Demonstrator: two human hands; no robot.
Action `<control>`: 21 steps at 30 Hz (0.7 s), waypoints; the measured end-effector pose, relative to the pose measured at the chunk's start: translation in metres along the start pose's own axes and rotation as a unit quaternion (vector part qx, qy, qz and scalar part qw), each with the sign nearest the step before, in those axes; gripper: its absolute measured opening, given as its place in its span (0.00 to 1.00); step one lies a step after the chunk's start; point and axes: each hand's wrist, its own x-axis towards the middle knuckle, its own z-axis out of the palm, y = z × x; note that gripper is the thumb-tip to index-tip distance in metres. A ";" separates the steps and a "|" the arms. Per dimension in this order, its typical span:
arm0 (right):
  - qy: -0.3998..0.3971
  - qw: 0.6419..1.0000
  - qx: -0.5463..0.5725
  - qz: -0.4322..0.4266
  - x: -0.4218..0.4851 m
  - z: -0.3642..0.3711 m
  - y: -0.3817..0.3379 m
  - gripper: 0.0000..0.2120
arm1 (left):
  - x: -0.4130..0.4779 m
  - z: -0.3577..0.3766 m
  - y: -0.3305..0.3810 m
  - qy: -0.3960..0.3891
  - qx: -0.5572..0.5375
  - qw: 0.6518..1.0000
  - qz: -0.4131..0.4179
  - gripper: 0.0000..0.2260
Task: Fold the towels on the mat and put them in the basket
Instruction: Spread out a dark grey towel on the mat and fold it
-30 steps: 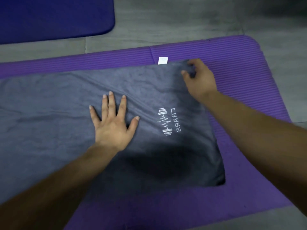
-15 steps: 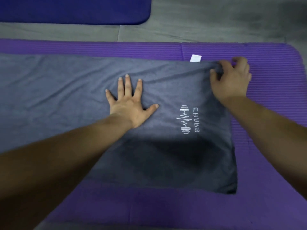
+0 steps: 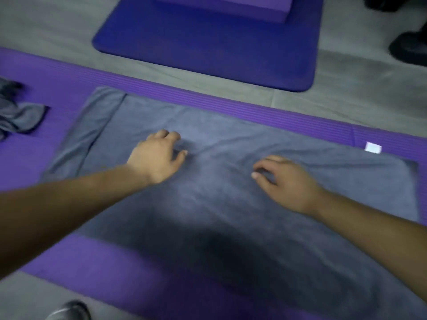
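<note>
Flattening a grey towel (image 3: 231, 135) spread across the purple mat (image 3: 115, 262), centre of frame.
With left hand (image 3: 159, 155) and right hand (image 3: 284, 181) resting on it, fingers loosely curled, pinching unclear; better to spread palms, sweep creases outward, and square the doubled-over left end first.

- Just the one view here: the head cam is sitting above the person's own arms and looking forward and down onto the grey towel (image 3: 231, 215) on the purple mat (image 3: 161, 273).
- It's hanging in close. Both forearms (image 3: 69, 215) are coming in from the lower left and lower right, and the left hand (image 3: 159, 158) and right hand (image 3: 288, 181) are landing mid-frame.
- It's tilting a bit, so the mat's far edge is running downhill from left to right.
- The wide lens is also catching the floor (image 3: 46, 24) and a blue mat (image 3: 208, 47) along the top.
</note>
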 end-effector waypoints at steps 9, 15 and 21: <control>-0.031 0.998 0.043 -0.029 0.209 0.085 -0.163 0.12 | -0.049 -0.006 -0.211 0.122 -0.064 0.957 -0.254 0.13; 0.004 0.995 0.101 0.017 0.327 0.131 -0.250 0.10 | -0.101 0.004 -0.303 0.071 -0.157 0.924 -0.340 0.14; 0.023 0.997 0.047 0.062 0.397 0.156 -0.265 0.10 | -0.121 0.018 -0.319 0.053 -0.195 0.920 -0.335 0.14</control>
